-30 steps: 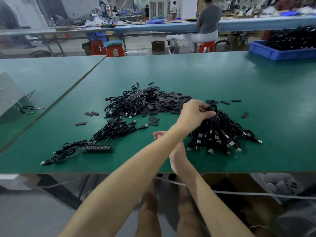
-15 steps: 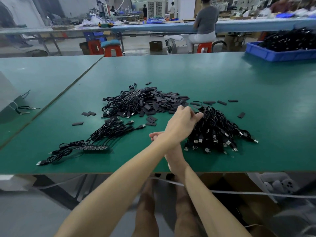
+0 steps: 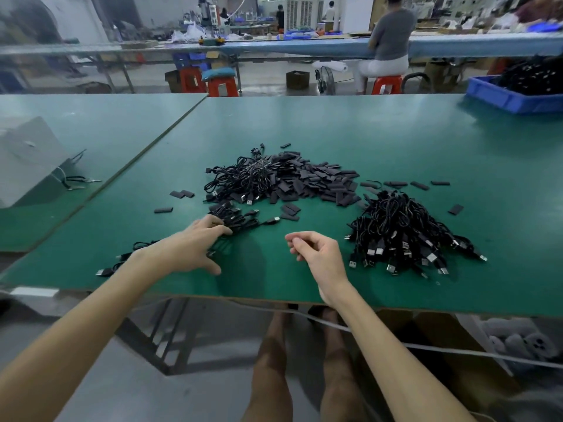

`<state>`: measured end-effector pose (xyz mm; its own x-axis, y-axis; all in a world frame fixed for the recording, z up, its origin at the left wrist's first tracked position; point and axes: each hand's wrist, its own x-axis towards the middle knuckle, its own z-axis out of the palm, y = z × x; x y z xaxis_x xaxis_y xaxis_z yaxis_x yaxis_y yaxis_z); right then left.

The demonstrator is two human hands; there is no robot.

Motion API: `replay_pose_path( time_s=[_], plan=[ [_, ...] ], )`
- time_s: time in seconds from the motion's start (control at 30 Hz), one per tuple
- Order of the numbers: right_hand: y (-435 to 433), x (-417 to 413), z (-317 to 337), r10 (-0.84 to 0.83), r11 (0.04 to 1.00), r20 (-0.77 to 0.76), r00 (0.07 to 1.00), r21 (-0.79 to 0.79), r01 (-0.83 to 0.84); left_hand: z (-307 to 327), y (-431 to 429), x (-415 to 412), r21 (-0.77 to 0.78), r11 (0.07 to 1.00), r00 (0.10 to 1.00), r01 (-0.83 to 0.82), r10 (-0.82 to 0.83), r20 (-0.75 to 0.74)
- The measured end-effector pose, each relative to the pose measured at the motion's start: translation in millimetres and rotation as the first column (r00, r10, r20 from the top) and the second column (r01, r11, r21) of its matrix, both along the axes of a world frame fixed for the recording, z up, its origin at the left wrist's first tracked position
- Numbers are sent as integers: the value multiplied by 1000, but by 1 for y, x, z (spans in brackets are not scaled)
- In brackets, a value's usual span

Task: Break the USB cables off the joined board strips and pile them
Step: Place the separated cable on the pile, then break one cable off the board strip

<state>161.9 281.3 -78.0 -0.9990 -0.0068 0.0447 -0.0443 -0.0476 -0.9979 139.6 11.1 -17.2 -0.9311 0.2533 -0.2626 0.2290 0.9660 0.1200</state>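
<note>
A heap of separated black USB cables (image 3: 402,236) lies on the green table (image 3: 380,132) at the right. Behind the centre sits a mound of broken-off black board pieces mixed with tangled cables (image 3: 292,181). A bundle of cables still on a strip (image 3: 243,220) lies at the left, its plug ends trailing to the table's front edge (image 3: 122,263). My left hand (image 3: 195,245) rests flat on this bundle, fingers spread, hiding the strip. My right hand (image 3: 316,251) hovers over bare table left of the heap, fingers loosely curled, holding nothing.
Loose board pieces (image 3: 182,194) are scattered around the piles. A blue bin of cables (image 3: 511,99) stands at the back right. A white box (image 3: 27,156) sits on the left table. A person sits on a red stool (image 3: 387,85) beyond.
My left hand has come off the right heap, uncrossed from over my right arm and moved left onto the strip bundle. My right hand has come into full view.
</note>
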Motion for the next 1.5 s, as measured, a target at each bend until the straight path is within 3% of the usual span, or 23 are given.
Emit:
replay_pose_path(
  time_s=[0.2, 0.27, 0.37, 0.47, 0.57, 0.63, 0.77, 1.07, 1.2, 1.3, 1.37, 1.43, 1.5],
  plan=[
    [-1, -1, 0, -3, 1000, 3, 1000, 3, 3, -10, -21, -1, 96, 995, 983, 29, -11, -184],
    [-1, -1, -1, 8, 999, -7, 1000, 52, -7, -11, -15, 4, 218, 976, 963, 24, 37, -268],
    [-4, 1, -1, 42, 989, -63, 997, 147, -33, -10, 7, 16, 541, 840, 934, -35, 220, -283],
    [-8, 4, 1, 125, 963, -143, 982, 257, -85, -16, 40, 24, 653, 757, 929, -11, 248, -273],
    [-11, 6, 1, 159, 930, -187, 969, 357, -84, -19, 68, 25, 655, 755, 962, 15, 168, -216],
    [-9, 5, 0, 99, 944, -189, 977, 330, -32, -18, 79, 24, 636, 772, 974, 16, 132, -185],
    [-10, 4, -3, 74, 945, -159, 984, 326, -18, -16, 84, 25, 586, 808, 959, -61, 210, -189],
    [-11, 6, -2, 68, 946, -155, 986, 324, -15, -19, 92, 32, 595, 790, 932, -150, 314, -182],
    [-12, 9, -3, 42, 949, -170, 985, 314, 14, -18, 98, 32, 550, 816, 893, -178, 368, -258],
    [-7, 5, -2, -18, 972, -144, 989, 229, 51, -21, 92, 32, 430, 895, 875, -116, 297, -382],
    [-3, 2, -3, -92, 992, -120, 989, 76, 102, -23, 76, 32, 340, 937, 855, -84, 243, -458],
    [-1, 0, -4, -177, 983, -99, 979, -63, 171, -24, 54, 32, 305, 947, 832, -106, 252, -495],
    [0, -2, -6, -217, 974, -96, 972, -89, 208, -23, 37, 32, 294, 945, 819, -146, 282, -500]
  ],
)
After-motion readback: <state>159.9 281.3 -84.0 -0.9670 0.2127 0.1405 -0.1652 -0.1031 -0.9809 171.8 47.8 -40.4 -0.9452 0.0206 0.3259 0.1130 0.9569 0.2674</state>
